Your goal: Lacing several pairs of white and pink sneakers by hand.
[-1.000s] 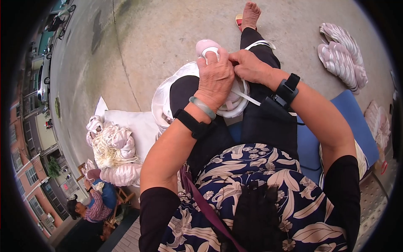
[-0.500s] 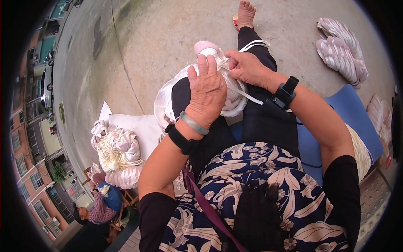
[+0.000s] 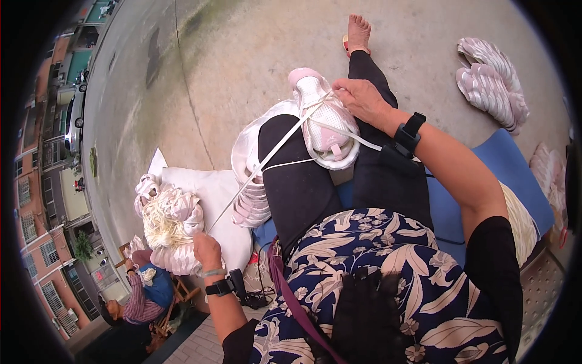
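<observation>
A white mesh shoe upper point(image 3: 312, 88) with pink toe and heel rests across my thighs, its toe pointing away from me. A long white shoelace point(image 3: 267, 159) stretches tight from its eyelet area down to my left hand point(image 3: 207, 252), which is closed on it beyond my left thigh. Another length of lace hangs slack from the upper over that thigh. My right hand point(image 3: 364, 100) pinches the upper's right edge by the eyelets; its fingertips partly hide the spot. Against my left leg leans a row of nested pink-and-white uppers point(image 3: 251, 203).
On the left, a pile of uppers with cream laces point(image 3: 167, 212) lies beside a white cloth point(image 3: 209, 188). A seated person point(image 3: 145, 300) is farther left. More stacked uppers point(image 3: 494, 82) lie on the concrete at far right, near a blue sheet point(image 3: 515, 176).
My left hand has left the upper and swung down to the left, drawing the shoelace out long. The right hand stays at the upper, which is now more exposed.
</observation>
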{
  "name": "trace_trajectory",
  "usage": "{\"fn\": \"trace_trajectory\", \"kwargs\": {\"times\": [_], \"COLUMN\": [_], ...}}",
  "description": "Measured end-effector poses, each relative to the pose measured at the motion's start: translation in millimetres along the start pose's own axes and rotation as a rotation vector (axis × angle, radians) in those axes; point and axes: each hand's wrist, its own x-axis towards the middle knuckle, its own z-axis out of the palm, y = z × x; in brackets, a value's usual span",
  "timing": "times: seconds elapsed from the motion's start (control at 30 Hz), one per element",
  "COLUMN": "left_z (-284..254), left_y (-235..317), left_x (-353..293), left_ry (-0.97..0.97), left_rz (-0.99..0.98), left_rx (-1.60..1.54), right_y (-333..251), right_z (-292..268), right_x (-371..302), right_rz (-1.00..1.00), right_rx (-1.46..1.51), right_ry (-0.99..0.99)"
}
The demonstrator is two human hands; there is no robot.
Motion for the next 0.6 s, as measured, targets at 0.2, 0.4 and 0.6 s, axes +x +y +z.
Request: {"fn": "trace_trajectory", "kwargs": {"times": [0.2,0.4,0.6], "left_z": [-33,-103,-140], "left_y": [9,21,8], "left_x": [17,42,53], "left_ry": [-0.005,0.194,0.178], "left_rz": [-0.509,-0.461,-0.319], "left_rx": [-1.048,-1.438,-1.977], "right_y": [2,2,3], "right_z": [5,7,5], "right_x": [15,16,19], "right_rz": [0.025,-0.078,-0.166], "right_rx": [-0.224,-0.358,-0.308], "right_ry": [-0.024,0.059,0.029]}}
